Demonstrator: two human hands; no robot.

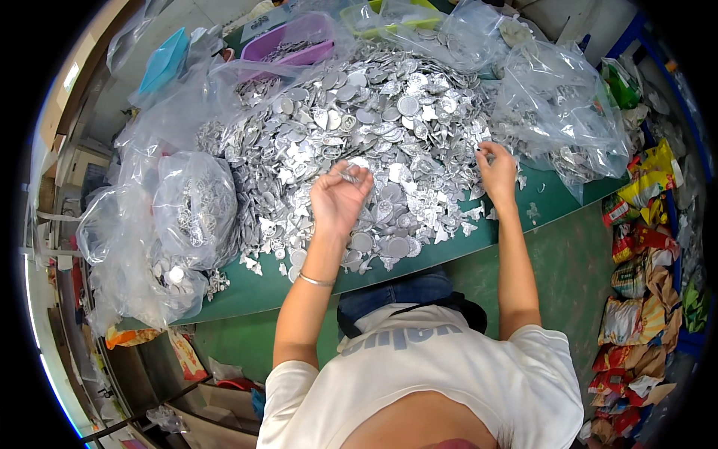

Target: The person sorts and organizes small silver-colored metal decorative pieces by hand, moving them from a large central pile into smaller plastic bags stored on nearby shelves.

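Observation:
A wide heap of small silver-grey metal pieces [389,127], many of them round and flat and others irregular, covers the middle of the green table [479,233]. My left hand [336,200] is turned palm up over the heap's near part, fingers curled around a small metal piece [349,177]. Its exact shape is too small to tell. At the heap's right edge, my right hand [496,173] has thumb and index finger brought together in a pinch. Whatever may be between those fingertips I cannot make out.
Clear plastic bags holding metal pieces lie at the left [196,206] and right [561,105]. Behind the heap stand a purple basket [329,51] and a yellow-green tray [351,15]; a blue tray [163,60] is at the far left. Colourful packages [632,322] line the right side.

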